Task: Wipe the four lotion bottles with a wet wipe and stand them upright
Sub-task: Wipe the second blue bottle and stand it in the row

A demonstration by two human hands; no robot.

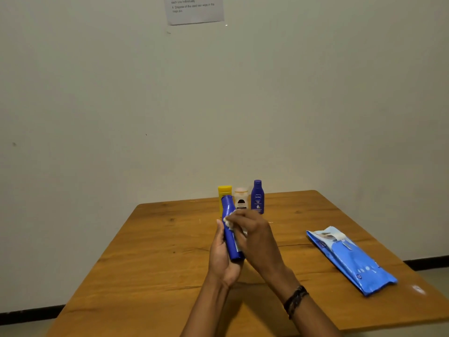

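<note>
So there's a big brown wooden table (170, 251) pushed against a plain off-white wall (97, 93), with a printed white paper sheet (194, 10) taped up high on it; the text is too blurry to read. Over on the right side of the table lies a flat blue plastic wet wipe pack (352, 261), flap peeled open at its far end.

Above the middle of the table, the left hand (222, 254) is wrapped around the lower part of a dark blue lotion bottle (230, 229), holding it tilted, cap end pointing away and up. The right hand (255, 237) has its fingers bunched together, pressing a small crumpled white wet wipe (228, 221) against the bottle's upper side. There's a dark braided bracelet (295, 300) on the right wrist.

At the far edge, three more stand upright in a tight row: a yellow lotion bottle (224, 190), partly hidden behind the held one, a pale cream lotion bottle (241, 198), and a second dark blue Nivea bottle (257, 197).
</note>
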